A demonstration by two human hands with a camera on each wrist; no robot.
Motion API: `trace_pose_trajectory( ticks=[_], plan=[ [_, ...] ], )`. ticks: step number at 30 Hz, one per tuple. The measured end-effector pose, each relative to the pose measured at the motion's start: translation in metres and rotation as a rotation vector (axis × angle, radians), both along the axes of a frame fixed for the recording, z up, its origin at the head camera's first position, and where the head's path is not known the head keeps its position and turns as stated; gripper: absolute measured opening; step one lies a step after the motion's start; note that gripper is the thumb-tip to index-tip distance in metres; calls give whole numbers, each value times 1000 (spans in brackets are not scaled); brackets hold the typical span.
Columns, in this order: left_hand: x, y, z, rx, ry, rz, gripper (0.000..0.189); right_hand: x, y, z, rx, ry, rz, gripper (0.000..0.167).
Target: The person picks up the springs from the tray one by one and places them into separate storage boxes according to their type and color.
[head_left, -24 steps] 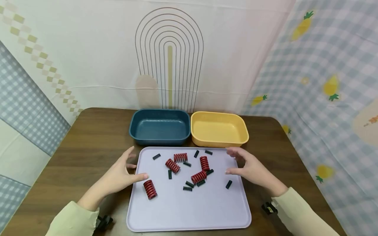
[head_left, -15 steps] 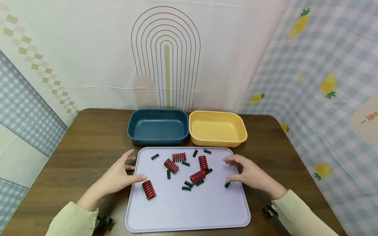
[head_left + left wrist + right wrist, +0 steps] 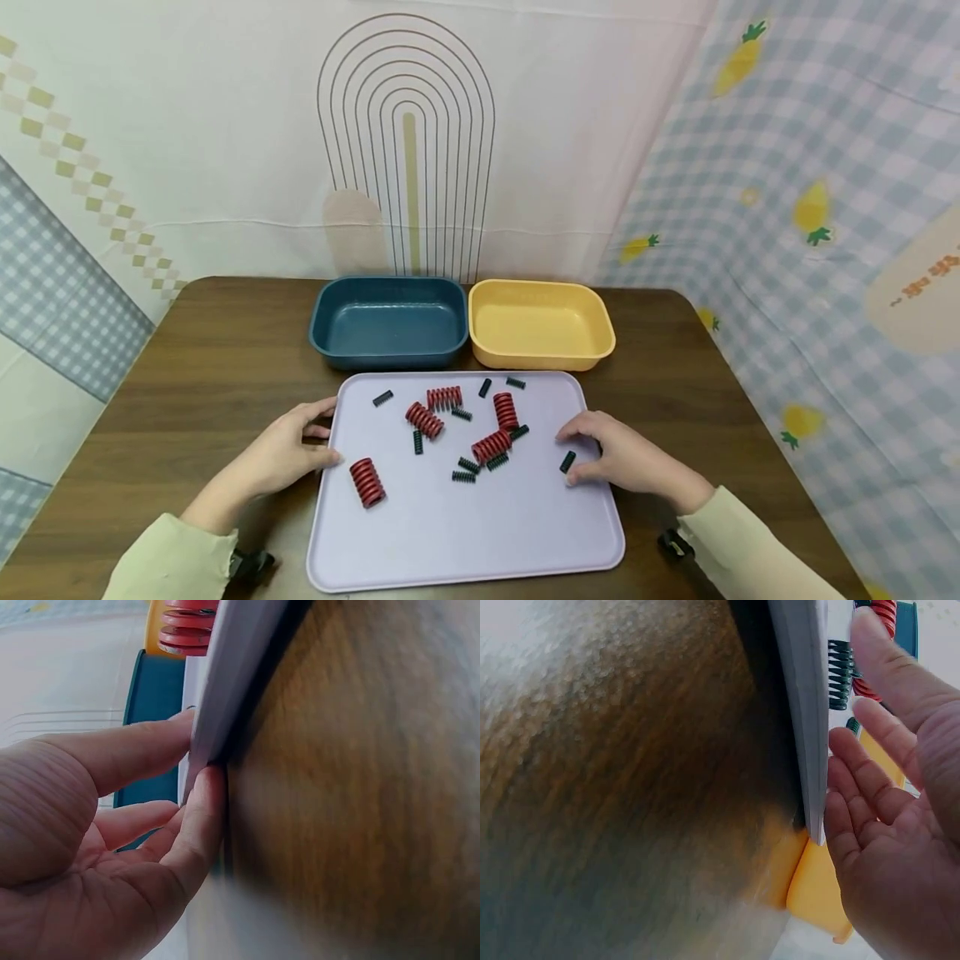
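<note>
A pale lilac tray [image 3: 480, 533] lies on the table, bearing several large red springs [image 3: 367, 482] and several small black springs [image 3: 463, 477]. At its left edge my left hand [image 3: 281, 454] pinches the rim; in the left wrist view the thumb [image 3: 142, 750] lies on the upper side and a finger [image 3: 201, 825] below the edge. My right hand [image 3: 630, 458] reaches over the right edge, thumb and fingers spread on either side of one small black spring [image 3: 567, 462]. The right wrist view shows that spring [image 3: 839, 675] close by the thumb.
Behind the tray stand a dark blue bin [image 3: 388, 325] and a yellow bin [image 3: 542, 327], side by side on the brown wooden table [image 3: 210, 358]. Patterned cloth [image 3: 555, 125] hangs at the back and sides.
The left hand has come down onto the tray's left rim and now pinches it. The right hand has lowered and moved inward toward the small black spring. The head view has shifted slightly.
</note>
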State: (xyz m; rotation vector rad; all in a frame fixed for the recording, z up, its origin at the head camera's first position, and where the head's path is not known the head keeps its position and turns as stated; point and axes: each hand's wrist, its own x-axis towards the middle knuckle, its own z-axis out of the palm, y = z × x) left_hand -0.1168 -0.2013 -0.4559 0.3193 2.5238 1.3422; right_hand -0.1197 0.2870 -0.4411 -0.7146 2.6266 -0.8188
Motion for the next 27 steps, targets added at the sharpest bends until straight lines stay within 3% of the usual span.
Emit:
trace_pose_trajectory(
  ticks=[8, 15, 22, 27],
  plan=[
    [1, 0, -1, -11, -2, -12, 76, -5, 0, -8, 28, 88, 45, 23],
    [-1, 0, -2, -12, 15, -44, 77, -9, -1, -12, 36, 69, 13, 16],
    [0, 0, -1, -45, 5, -32, 77, -12, -4, -10, 18, 59, -4, 13],
    [0, 0, -1, -45, -1, -28, 77, -15, -6, -7, -23, 18, -73, 13]
  ],
)
